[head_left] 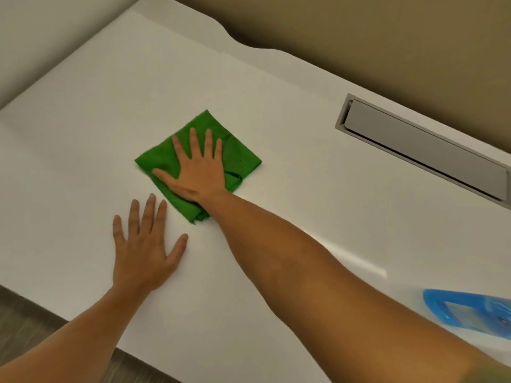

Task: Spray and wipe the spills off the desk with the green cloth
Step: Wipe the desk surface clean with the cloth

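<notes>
Head view: white desk (276,128) fills most of the frame, near edge running along the bottom left, far edge against a tan wall (387,31). Green cloth (240,158) lies folded into a rough square, rotated so one corner points at the far edge, roughly mid-desk and well in from every edge. Right hand (197,170) is flat on top of the cloth, palm down, fingers spread and extended, not curled around the fabric; heel of the hand sits at the cloth's near-right side, thumb out to the left across it. Cloth's near corner is bunched next to the wrist. Left hand (145,250) is flat on bare desk, palm down, fingers splayed, holding nothing, just beside the cloth's near-left edge but not touching it, closer to the near edge of the desk. Grey cable tray flap (423,150) is recessed in the desk along the far right edge, well apart from the cloth. Blue spray bottle (470,310) is partly cut off at the right edge of frame, blurred, on the desk beyond the right forearm. No spill marks resolvable on the surface. Wood-look floor (22,324) shows at bottom left.
</notes>
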